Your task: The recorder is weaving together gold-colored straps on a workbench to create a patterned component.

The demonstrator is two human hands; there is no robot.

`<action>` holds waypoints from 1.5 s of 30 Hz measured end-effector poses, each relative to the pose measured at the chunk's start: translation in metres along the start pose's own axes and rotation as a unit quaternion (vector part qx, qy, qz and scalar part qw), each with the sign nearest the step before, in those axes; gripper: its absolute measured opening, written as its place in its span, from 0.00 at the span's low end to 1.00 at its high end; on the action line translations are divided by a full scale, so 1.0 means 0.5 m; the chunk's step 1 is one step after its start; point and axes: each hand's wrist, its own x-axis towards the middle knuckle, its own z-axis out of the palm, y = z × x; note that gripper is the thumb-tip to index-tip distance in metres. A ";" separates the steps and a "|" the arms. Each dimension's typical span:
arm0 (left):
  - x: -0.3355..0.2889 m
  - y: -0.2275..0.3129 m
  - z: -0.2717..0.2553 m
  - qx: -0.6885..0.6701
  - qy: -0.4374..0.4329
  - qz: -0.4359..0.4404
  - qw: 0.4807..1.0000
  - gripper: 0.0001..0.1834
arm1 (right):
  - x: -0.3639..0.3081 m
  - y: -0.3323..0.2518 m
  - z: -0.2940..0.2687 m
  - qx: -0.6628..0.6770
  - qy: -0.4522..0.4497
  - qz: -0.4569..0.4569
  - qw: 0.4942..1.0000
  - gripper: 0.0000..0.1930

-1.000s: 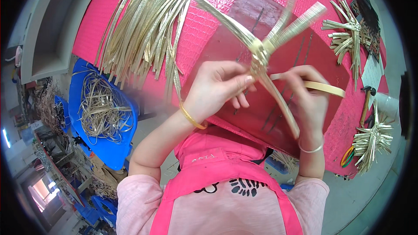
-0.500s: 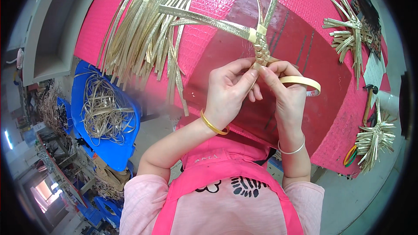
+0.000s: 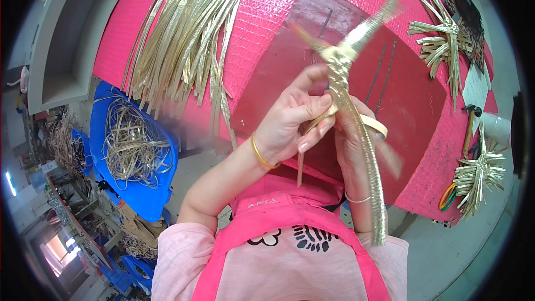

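Note:
A braid of shiny gold strips [image 3: 339,69] is raised over the dark red mat, its loose ends sticking out and blurred. My left hand [image 3: 292,117] pinches the lower part of the braid between thumb and fingers, with a thin strip end hanging below. My right hand [image 3: 349,145] is closed at the braid's lower right side, its fingers partly hidden. One long gold strip [image 3: 368,161] drops in front of it toward my apron. A roll of pale yellow tape [image 3: 374,125] hangs around the right hand's fingers. Pale tape wraps the braid's upper end.
A bundle of long gold strips [image 3: 178,39] lies on the pink table cover [image 3: 273,5] at the left. Gold woven pieces [image 3: 450,36] and a hammer [image 3: 470,128] lie along the right side. Below the table's left edge, a blue bin [image 3: 161,192] holds tangled strips.
The braid has turned, so its upper ends now point up and right instead of left. A long strip has swung down across my right hand, which has moved lower.

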 end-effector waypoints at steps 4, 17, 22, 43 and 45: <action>-0.014 0.026 0.000 0.237 0.082 -0.029 0.968 0.17 | 0.007 -0.002 -0.003 0.007 -0.014 -0.085 0.996 0.06; -0.013 0.014 -0.016 0.008 -0.018 -0.065 0.998 0.10 | -0.007 0.000 -0.005 0.011 -0.066 -0.104 0.992 0.05; -0.003 0.017 0.006 0.285 0.073 0.005 0.956 0.08 | 0.014 -0.012 -0.004 -0.005 -0.053 -0.030 0.998 0.04; 0.014 -0.045 0.022 0.001 0.105 0.055 0.993 0.07 | -0.021 0.007 0.014 0.148 0.078 -0.096 0.981 0.03; 0.018 -0.054 0.036 0.015 0.083 0.021 0.996 0.07 | -0.033 -0.006 -0.003 0.159 0.074 -0.099 0.979 0.02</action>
